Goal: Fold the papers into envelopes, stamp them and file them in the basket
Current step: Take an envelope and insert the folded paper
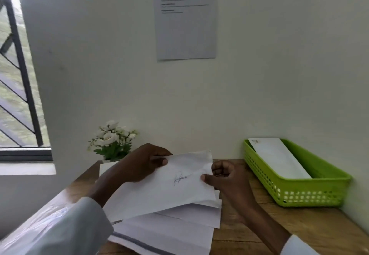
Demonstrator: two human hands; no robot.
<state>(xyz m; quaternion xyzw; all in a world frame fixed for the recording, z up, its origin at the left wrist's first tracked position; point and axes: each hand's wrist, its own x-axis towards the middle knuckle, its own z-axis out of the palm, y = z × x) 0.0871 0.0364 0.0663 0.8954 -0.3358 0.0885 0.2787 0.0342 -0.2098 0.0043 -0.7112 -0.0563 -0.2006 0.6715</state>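
A folded white paper envelope [167, 186] with a blue pen scribble on its face is held up over the desk. My left hand [139, 165] pinches its upper left edge with thumb on top. My right hand [223, 177] pinches its right edge, fingers curled behind it. Beneath it lie several loose white papers [179, 228], one with a grey stripe. A green perforated plastic basket [311, 192] sits at the right against the wall, holding a white envelope [277, 159] that leans along its length.
The wooden desk [299, 226] stands in a corner against white walls. A small pot of white flowers [112, 141] stands at the back left. A printed sheet [185, 25] hangs on the wall. A barred window [16, 79] is at the left.
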